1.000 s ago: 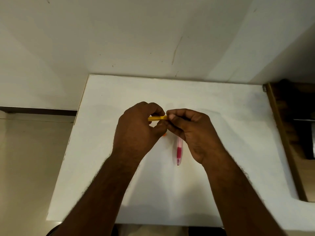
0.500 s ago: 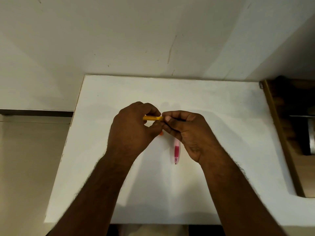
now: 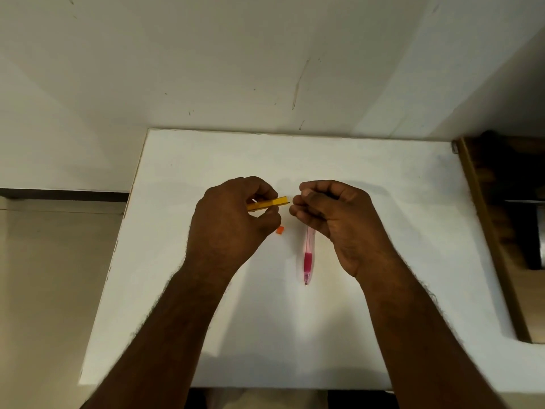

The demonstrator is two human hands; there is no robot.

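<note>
My left hand (image 3: pixel 233 222) grips a yellow pen barrel (image 3: pixel 269 203), which lies level above the white table (image 3: pixel 383 178) with its open end pointing right. My right hand (image 3: pixel 333 214) is a short way right of that end, its fingers curled and pinching a thin dark refill (image 3: pixel 289 203) that reaches to the barrel's mouth. Most of the refill is hidden inside my fingers. A small orange cap piece (image 3: pixel 280 230) lies on the table just below the barrel.
A pink pen (image 3: pixel 308 258) lies on the table under my right hand, its tip towards me. A brown wooden shelf edge (image 3: pixel 486 231) borders the table on the right. A white wall rises behind the table, and the floor drops off to the left.
My hands were joined at the yellow barrel; now my right hand has drawn away to the right, leaving a gap and baring the barrel's end.
</note>
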